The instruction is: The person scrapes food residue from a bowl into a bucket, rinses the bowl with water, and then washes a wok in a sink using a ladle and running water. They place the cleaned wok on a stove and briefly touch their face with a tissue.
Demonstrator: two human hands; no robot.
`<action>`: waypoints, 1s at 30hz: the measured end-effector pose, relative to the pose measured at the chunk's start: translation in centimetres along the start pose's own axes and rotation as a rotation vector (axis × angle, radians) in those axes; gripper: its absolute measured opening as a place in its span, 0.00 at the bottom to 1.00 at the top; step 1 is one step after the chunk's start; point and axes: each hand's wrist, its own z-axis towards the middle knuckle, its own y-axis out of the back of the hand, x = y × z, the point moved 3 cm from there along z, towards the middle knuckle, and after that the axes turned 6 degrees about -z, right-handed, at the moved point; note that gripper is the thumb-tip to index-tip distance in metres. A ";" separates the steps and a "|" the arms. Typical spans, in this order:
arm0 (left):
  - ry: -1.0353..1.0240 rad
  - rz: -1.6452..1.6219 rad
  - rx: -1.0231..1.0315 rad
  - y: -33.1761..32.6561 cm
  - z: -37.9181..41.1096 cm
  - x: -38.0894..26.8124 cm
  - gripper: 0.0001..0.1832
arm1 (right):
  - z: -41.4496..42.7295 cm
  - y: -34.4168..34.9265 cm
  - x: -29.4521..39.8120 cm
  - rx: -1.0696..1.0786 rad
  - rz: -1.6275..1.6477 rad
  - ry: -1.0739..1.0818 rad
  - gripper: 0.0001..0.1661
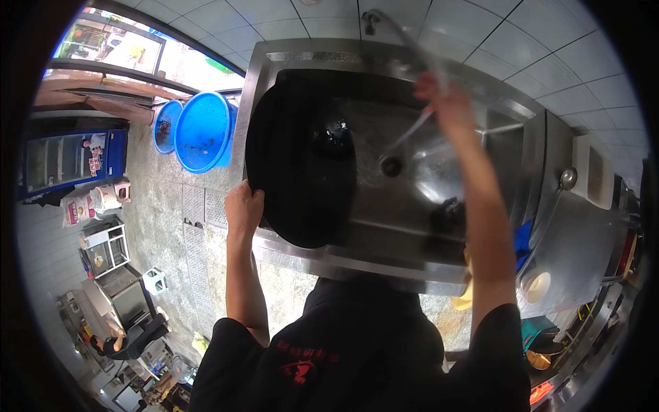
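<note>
A large black wok point(301, 170) stands tilted in the left part of a stainless steel sink point(401, 211). My left hand point(244, 206) grips its rim at the left, above the sink's edge. My right hand point(445, 105), blurred by motion, holds a pale hose point(406, 41) over the sink's far side. The hose arcs from a wall tap point(370, 21). A pale stream of water point(412, 129) runs from beneath this hand towards the round drain point(391, 166). Near my right forearm, a dark, blurred object point(447, 213) lies in the sink; its kind is unclear.
Two blue tubs point(202, 131) point(166, 126) stand on the floor left of the sink. A steel counter point(576, 247) on the right bears a long-handled ladle point(567, 179) and a pale bowl point(538, 287). At the far lower left, another person point(128, 342) stands by kitchen equipment.
</note>
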 end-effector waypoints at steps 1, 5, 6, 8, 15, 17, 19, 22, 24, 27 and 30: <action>0.021 -0.031 0.008 0.2 -0.2 0.2 0.12 | 1.3 2.1 0.1 -0.058 -0.026 -0.036 0.18; 0.068 -0.176 0.034 0.6 -0.1 0.9 0.13 | 7.4 7.6 -1.3 -0.362 -0.323 0.318 0.16; 0.085 -0.211 0.039 0.7 0.0 1.6 0.12 | 7.4 7.9 -1.2 -0.382 -0.341 0.379 0.14; 0.125 -0.294 0.046 0.1 -0.2 4.2 0.12 | 7.1 8.0 -0.5 -0.416 -0.386 0.510 0.12; 0.251 -0.756 0.135 -2.0 -2.5 6.9 0.10 | -8.4 2.7 -7.8 -0.288 0.274 -0.091 0.15; 0.271 -0.835 0.162 -2.6 -3.7 6.7 0.07 | -15.1 0.7 -11.7 -0.224 0.288 -0.326 0.13; 0.282 -0.905 0.202 -3.1 -4.5 6.1 0.07 | -22.5 -1.1 -14.9 -0.257 0.444 -0.414 0.13; 0.279 -0.953 0.215 -3.1 -4.7 4.0 0.06 | -31.9 -2.3 -15.3 -0.355 0.518 -0.566 0.11; 0.255 -0.986 0.244 -3.0 -4.6 2.4 0.06 | -35.9 -2.0 -14.6 -0.441 0.501 -0.649 0.11; 0.205 -1.027 0.286 -2.9 -4.9 0.0 0.07 | -41.0 -1.1 -14.6 -0.570 0.533 -0.667 0.11; 0.091 -1.045 0.282 -2.4 -5.5 -3.3 0.09 | -44.4 -0.3 -13.9 -0.667 0.484 -0.607 0.12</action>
